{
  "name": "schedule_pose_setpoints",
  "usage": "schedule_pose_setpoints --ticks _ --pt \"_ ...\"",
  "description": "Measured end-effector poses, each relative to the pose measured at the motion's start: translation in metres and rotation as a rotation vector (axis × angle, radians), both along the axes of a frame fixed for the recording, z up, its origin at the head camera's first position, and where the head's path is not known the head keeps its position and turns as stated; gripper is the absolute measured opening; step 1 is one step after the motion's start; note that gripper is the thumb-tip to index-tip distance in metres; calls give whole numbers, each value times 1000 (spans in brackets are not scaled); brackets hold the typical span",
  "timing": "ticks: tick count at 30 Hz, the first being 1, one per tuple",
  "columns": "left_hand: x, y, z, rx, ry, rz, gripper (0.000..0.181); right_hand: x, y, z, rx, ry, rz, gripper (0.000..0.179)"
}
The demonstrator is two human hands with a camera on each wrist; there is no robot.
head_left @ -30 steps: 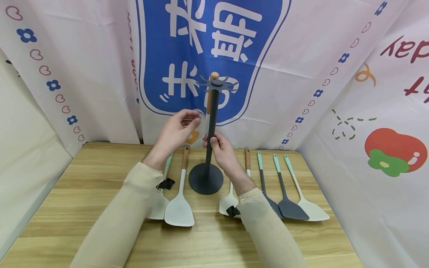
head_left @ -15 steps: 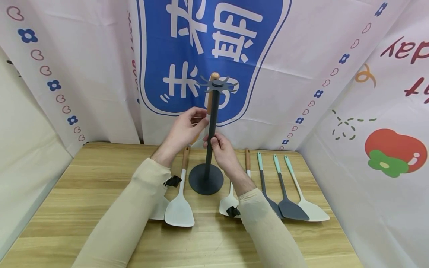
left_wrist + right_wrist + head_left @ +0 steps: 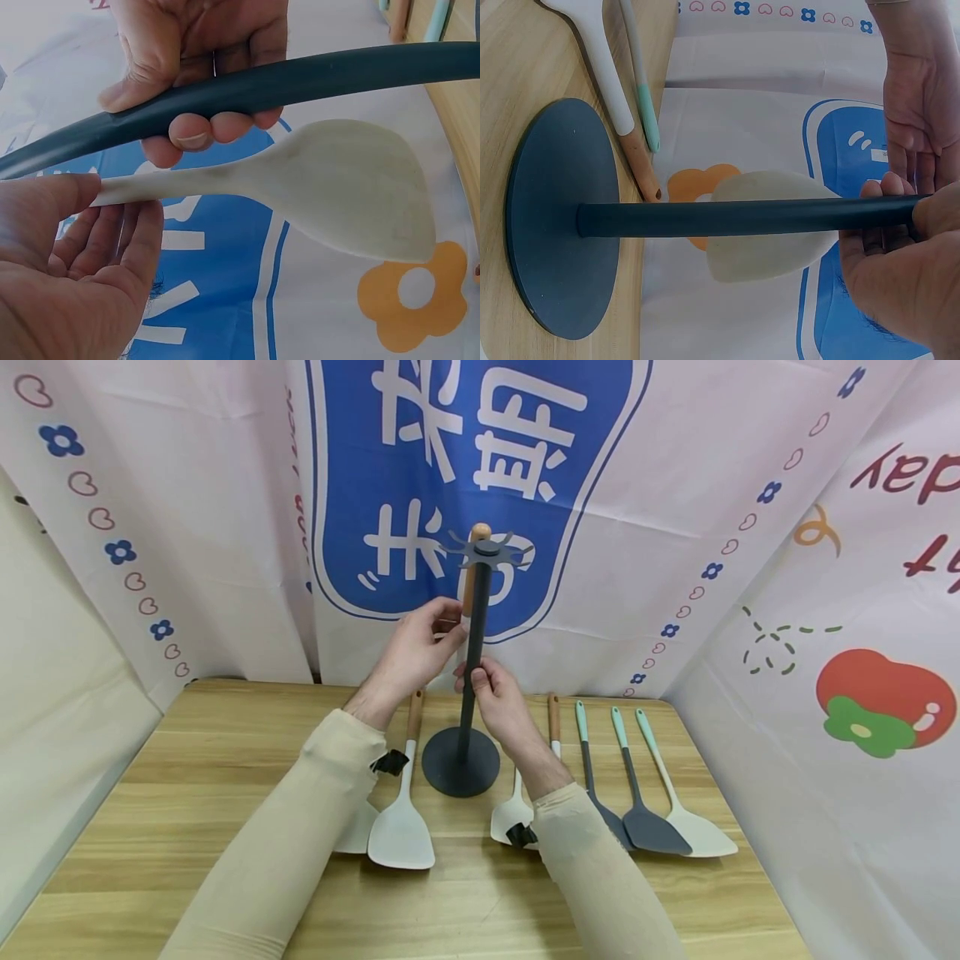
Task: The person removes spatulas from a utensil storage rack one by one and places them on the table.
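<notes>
My right hand [image 3: 498, 697] grips the black pole of a utensil stand [image 3: 476, 627], fingers and thumb wrapped around it. At its top is a ring of curved hooks, and its round base stands on the table. Behind the pole is an upright white spatula [image 3: 360, 187] with a wooden handle [image 3: 470, 593], blade downward. My left hand [image 3: 415, 647] pinches its white shaft between thumb and fingers, as the left wrist view shows. The handle's top shows behind the hook ring; whether it hangs on a hook I cannot tell.
On the wooden table [image 3: 240, 810], a white spatula [image 3: 402, 835] lies left of the base, another [image 3: 356, 833] partly under my left sleeve. To the right lie a small white turner [image 3: 512, 814], dark grey spatulas [image 3: 652, 828] and a cream one [image 3: 701, 833]. A printed cloth [image 3: 637, 568] hangs behind.
My left hand has moved right, from beside the stand to the spatula's shaft, and now pinches it. My right hand and the stand have stayed put.
</notes>
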State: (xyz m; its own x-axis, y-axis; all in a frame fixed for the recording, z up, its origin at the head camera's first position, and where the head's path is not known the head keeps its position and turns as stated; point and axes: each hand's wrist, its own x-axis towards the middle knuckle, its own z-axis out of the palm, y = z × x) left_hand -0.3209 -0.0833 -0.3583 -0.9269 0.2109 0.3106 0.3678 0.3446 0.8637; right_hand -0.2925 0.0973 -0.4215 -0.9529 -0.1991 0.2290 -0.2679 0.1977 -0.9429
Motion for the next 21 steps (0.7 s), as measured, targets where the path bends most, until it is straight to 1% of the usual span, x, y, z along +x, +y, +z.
schedule_pose_setpoints --ticks 8,14,21 --pt "0 -5 0 12 -10 9 40 1 0 0 -17 -16 2 31" --pt "-3 -7 1 7 14 10 39 0 -1 -1 5 -4 -18 32" --pt "-3 -9 6 2 41 13 39 0 -1 -1 -1 -14 -15 32"
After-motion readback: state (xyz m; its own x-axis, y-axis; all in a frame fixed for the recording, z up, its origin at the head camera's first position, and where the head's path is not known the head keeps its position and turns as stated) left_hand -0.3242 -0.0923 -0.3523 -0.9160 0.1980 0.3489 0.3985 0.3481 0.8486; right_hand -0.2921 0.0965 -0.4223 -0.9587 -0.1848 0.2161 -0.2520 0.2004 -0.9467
